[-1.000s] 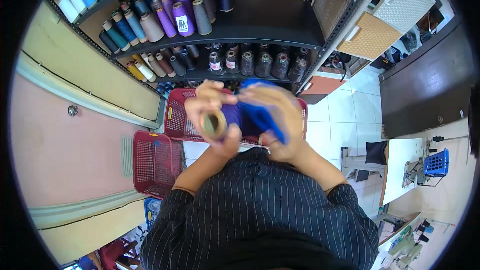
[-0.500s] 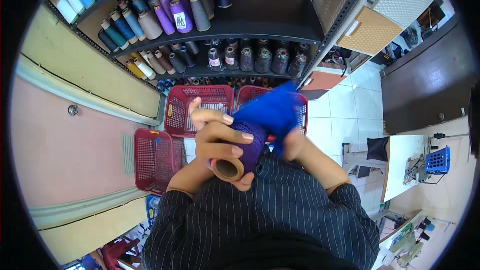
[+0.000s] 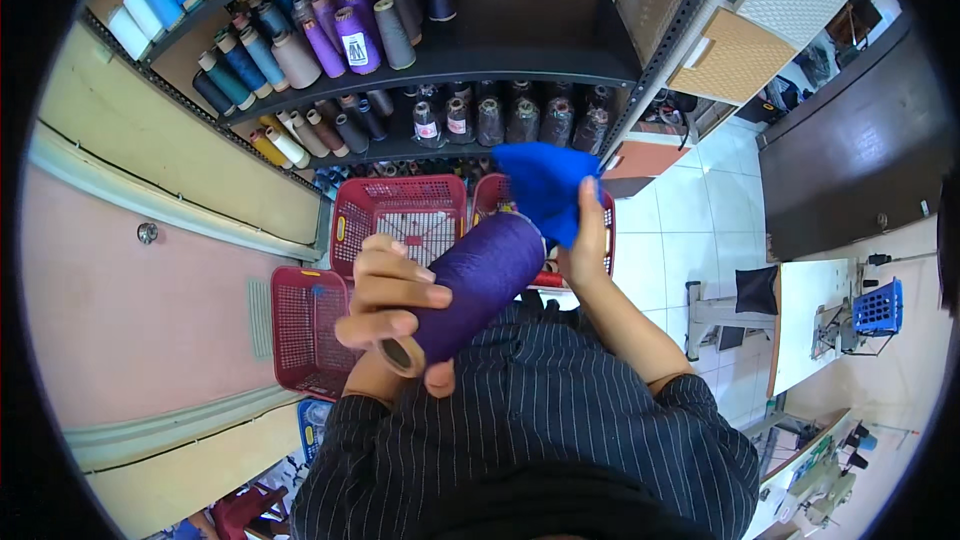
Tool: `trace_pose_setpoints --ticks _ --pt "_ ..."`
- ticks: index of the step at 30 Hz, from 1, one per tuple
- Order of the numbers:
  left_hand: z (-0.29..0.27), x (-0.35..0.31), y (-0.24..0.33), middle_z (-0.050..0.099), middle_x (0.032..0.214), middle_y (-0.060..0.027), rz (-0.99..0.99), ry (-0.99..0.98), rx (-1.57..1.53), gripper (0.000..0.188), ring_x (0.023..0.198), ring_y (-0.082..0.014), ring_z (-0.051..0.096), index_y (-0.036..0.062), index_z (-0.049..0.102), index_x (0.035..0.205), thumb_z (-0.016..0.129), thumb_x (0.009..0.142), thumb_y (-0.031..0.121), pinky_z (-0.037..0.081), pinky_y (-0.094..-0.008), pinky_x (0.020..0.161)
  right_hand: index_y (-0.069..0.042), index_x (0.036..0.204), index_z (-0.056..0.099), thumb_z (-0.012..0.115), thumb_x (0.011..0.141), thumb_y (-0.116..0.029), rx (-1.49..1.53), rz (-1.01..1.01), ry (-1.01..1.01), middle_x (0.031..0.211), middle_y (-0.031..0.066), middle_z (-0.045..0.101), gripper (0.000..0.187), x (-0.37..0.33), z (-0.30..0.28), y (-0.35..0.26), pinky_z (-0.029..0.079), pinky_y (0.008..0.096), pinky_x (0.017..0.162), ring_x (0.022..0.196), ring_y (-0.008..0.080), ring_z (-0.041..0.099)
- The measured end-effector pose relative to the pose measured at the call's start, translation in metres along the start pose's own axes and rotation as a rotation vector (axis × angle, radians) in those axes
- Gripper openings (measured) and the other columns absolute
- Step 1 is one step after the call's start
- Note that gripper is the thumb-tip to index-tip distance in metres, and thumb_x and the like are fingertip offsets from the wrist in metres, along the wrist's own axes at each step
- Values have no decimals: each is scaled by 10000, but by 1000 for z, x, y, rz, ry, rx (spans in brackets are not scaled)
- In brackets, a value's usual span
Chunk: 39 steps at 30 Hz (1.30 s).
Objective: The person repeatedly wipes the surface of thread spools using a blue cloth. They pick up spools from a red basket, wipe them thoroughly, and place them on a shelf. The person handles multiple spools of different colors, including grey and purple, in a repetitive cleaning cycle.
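Note:
A purple thread cone point(image 3: 488, 275) lies slantwise in front of my chest, its hollow base turned toward me. My left hand point(image 3: 390, 292) is wrapped round the base end, fingers over the top and thumb below. At the cone's far end my right hand point(image 3: 588, 235) grips a bright blue cloth point(image 3: 550, 190), which hangs beside the tip. Part of the right hand's fingers is hidden behind the cloth.
Ahead stands a black shelf point(image 3: 530, 35) with rows of thread cones point(image 3: 360, 40). Red plastic baskets point(image 3: 395, 185) sit below it, another point(image 3: 300, 380) at the left. A sewing table point(image 3: 800, 325) is on the right, a pink door point(image 3: 150, 330) on the left.
The cloth has come off the cone's side to its far end, uncovering more purple thread. My left hand has shifted left and slightly down with the cone.

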<state>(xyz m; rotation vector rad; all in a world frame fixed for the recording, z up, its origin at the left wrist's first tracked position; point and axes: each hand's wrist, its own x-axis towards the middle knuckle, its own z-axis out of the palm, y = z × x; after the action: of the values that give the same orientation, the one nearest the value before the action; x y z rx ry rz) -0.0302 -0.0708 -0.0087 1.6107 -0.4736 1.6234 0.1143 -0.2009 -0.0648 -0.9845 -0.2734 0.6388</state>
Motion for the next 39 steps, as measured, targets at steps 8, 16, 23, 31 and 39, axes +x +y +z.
trace_pose_setpoints --ticks 8,16,23,31,39 --pt "-9 -2 -3 640 879 -25 7 -145 -15 545 782 -176 528 181 462 1042 761 726 509 379 -346 716 26 1216 559 366 982 -530 -274 230 -315 1223 140 593 634 -6 17 17 426 342 974 1110 198 574" --pt "5 -2 -45 576 849 -123 -474 -28 -115 428 836 -223 541 69 466 989 632 812 421 436 -430 875 45 1101 537 355 994 -502 -423 -363 173 1019 141 608 587 -13 10 3 448 368 848 939 224 581" --pt "9 4 -18 692 731 23 -270 -235 40 204 786 -147 514 161 582 781 652 639 289 218 -391 985 14 1037 594 340 987 -499 -539 -362 -404 953 201 637 575 -17 32 15 456 414 806 867 320 619" --pt "-3 -4 -32 668 879 -38 -240 -96 -176 528 809 -180 534 151 489 1093 680 703 450 261 -460 1043 9 1174 569 483 957 -430 160 449 -162 1124 141 630 498 -3 10 26 488 347 909 990 228 634" --pt "9 2 -11 529 908 -78 -692 231 -276 959 846 -218 548 77 22 1513 610 840 426 315 -511 1098 43 1235 519 456 969 -410 -460 -366 -69 1171 155 594 528 -36 30 -23 436 384 956 1062 250 585"
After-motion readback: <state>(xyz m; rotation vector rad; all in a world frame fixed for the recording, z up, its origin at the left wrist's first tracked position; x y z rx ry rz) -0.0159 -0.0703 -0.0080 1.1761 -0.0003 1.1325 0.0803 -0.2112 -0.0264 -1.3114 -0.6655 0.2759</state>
